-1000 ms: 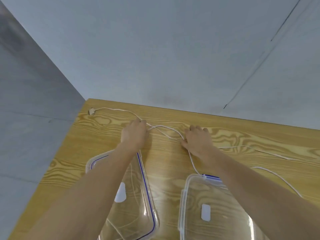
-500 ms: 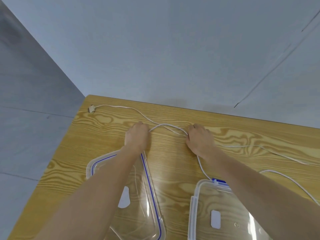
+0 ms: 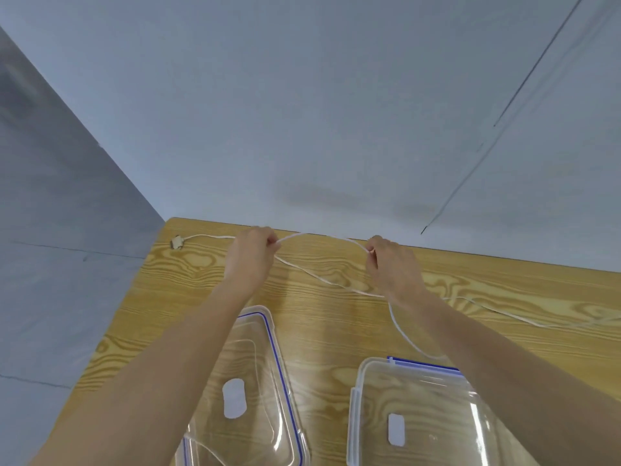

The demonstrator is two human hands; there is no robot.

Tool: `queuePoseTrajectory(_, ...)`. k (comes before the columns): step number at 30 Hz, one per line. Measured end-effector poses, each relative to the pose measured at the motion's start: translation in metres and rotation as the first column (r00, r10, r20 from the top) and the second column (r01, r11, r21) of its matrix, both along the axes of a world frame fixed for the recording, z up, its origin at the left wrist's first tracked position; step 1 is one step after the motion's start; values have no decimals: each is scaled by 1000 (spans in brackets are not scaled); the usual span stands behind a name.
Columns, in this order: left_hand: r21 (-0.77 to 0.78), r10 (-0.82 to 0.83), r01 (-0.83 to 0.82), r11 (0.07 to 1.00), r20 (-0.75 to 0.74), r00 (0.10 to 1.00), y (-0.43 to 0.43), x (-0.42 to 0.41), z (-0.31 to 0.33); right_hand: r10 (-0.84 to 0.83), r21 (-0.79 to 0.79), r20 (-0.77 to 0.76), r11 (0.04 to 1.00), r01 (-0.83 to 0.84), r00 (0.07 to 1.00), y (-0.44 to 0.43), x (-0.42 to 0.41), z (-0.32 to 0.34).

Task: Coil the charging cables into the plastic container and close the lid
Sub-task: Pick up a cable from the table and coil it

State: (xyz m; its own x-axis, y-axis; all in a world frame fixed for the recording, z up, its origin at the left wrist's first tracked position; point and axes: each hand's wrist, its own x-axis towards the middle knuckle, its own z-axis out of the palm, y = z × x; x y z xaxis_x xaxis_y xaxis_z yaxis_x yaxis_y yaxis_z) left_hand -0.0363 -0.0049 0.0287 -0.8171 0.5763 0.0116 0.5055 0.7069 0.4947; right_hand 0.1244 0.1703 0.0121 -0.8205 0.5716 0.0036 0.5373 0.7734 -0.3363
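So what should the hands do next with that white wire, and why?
Probably bring the right hand over to the left hand, folding the white cable into a first loop. It stretches between both pinches, and both clear containers hold no cable.

No text, brand, number or sign can be read anywhere. The clear plastic lid with a blue seal (image 3: 268, 371) and the clear plastic container (image 3: 420, 415) each carry a small white sticker, both blank at this sharpness.
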Motion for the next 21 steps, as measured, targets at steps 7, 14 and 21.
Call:
queuePoseTrajectory(7, 144, -11, 31, 989, -138, 990, 5, 14, 55, 6, -158, -69, 987, -17, 998, 11, 36, 42)
queuePoseTrajectory(14, 213, 65, -35, 976, -135, 989, 5, 43, 100, -242, -437, -169, 887, 147, 955, 9, 71, 62)
queuePoseTrajectory(21, 502, -34, -231, 834, 464, 885, 6, 118, 121, -501, -786, -466, 614, -80, 730, -4, 104, 124)
